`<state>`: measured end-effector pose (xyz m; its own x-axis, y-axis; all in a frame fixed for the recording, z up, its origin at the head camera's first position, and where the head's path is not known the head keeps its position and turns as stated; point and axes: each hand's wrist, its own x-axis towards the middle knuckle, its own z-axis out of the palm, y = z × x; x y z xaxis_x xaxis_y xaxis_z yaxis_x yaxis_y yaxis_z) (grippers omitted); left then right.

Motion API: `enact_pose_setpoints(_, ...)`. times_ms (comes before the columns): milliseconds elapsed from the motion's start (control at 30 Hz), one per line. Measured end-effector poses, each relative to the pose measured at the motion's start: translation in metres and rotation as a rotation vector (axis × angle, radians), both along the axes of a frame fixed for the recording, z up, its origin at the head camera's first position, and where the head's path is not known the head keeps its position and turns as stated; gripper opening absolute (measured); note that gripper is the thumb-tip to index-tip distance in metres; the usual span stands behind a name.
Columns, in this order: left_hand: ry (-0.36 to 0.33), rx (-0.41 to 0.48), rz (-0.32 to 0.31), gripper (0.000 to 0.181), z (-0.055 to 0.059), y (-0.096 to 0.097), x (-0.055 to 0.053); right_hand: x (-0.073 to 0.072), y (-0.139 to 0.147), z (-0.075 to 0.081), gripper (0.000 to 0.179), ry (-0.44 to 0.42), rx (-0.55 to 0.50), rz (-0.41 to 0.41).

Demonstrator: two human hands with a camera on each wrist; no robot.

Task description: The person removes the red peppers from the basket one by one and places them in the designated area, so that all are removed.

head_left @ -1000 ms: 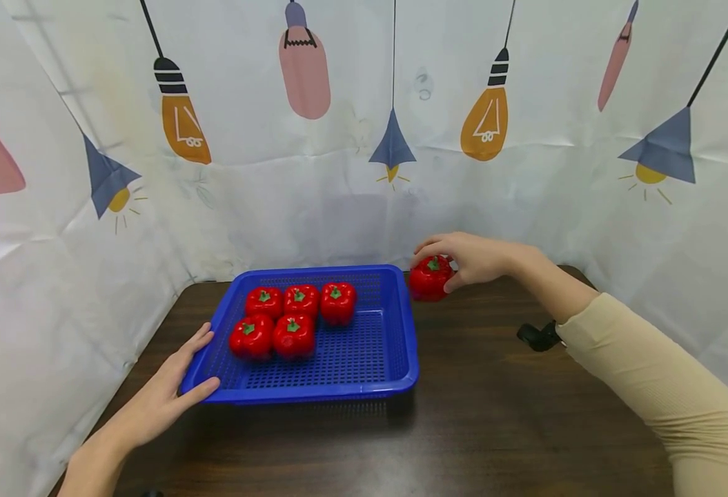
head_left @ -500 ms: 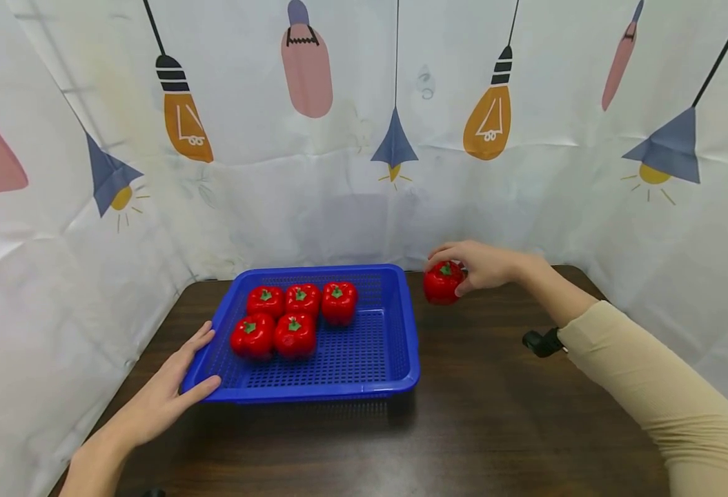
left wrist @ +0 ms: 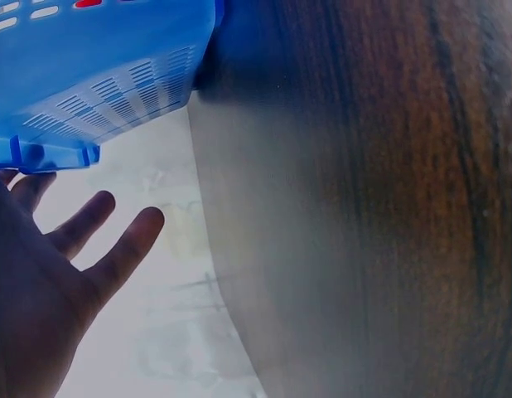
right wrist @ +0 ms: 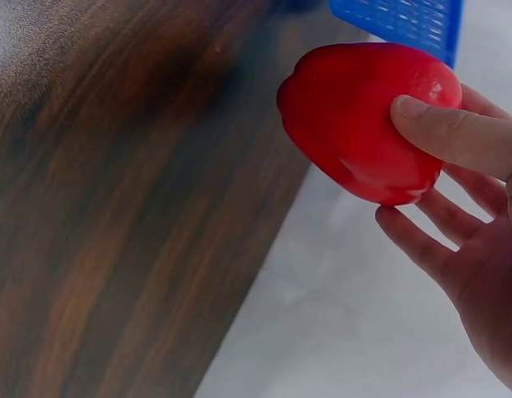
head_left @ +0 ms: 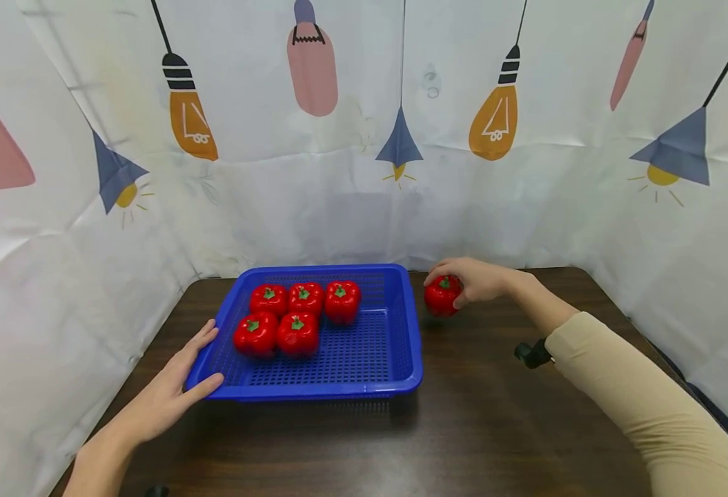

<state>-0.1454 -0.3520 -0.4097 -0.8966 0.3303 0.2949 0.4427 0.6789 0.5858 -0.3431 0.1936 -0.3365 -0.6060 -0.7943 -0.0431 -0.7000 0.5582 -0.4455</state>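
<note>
My right hand [head_left: 480, 277] holds a red bell pepper [head_left: 439, 299] with a green stem, low over the table to the right of a blue plastic basket [head_left: 314, 393]. In the right wrist view the thumb presses one side of the bell pepper [right wrist: 347, 116], and the fingers reach around behind it. Several more red bell peppers [head_left: 298, 336] sit in two rows in the basket's left and middle part. Along the basket's left rim rests my left hand [head_left: 163, 402], fingers straight and thumb spread. In the left wrist view, its fingertips are right at the basket's rim [left wrist: 53, 156].
Under everything is a dark brown wooden table [head_left: 494, 414]. A white curtain [head_left: 351, 200] printed with lamps and bulbs hangs behind and at both sides. A small black device [head_left: 533, 354] shows below my right wrist.
My right hand has carried the bell pepper slightly right and then down toward the table. The left hand stays at the basket's rim, and the peppers in the basket have not moved.
</note>
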Motion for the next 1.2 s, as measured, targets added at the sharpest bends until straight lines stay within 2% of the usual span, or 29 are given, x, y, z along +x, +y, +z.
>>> enact_pose_setpoints(500, 0.009, 0.011, 0.006, 0.075, 0.0, 0.003, -0.001, -0.006, -0.003, -0.02, 0.059, -0.017, 0.005, 0.009)
enact_pose_setpoints(1200, -0.003, 0.014, 0.014, 0.075, -0.003, 0.001, -0.001, -0.004, -0.001, -0.023, 0.062, -0.012, -0.004, -0.002)
